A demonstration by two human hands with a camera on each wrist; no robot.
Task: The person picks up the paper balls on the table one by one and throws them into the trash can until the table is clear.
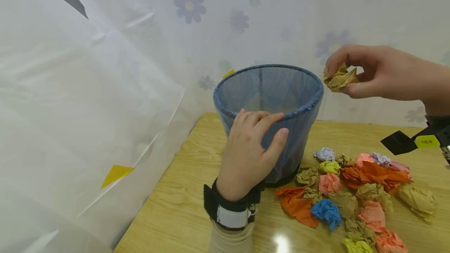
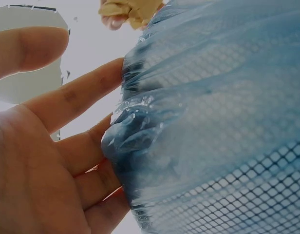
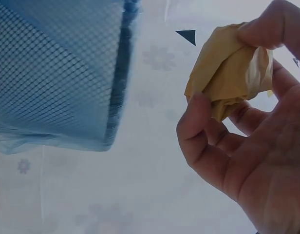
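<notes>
The right hand (image 1: 365,74) pinches a light, springy crumpled tan paper ball (image 1: 339,78) by its folds just beside the rim of the mesh wastebasket (image 1: 268,89), whose lined wall the left hand (image 1: 247,149) grips with curved fingers.

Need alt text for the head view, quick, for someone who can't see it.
The right hand pinches a crumpled tan paper ball beside the rim of a blue mesh bin, which the left hand grips. More crumpled paper balls lie on the wooden table.
</notes>
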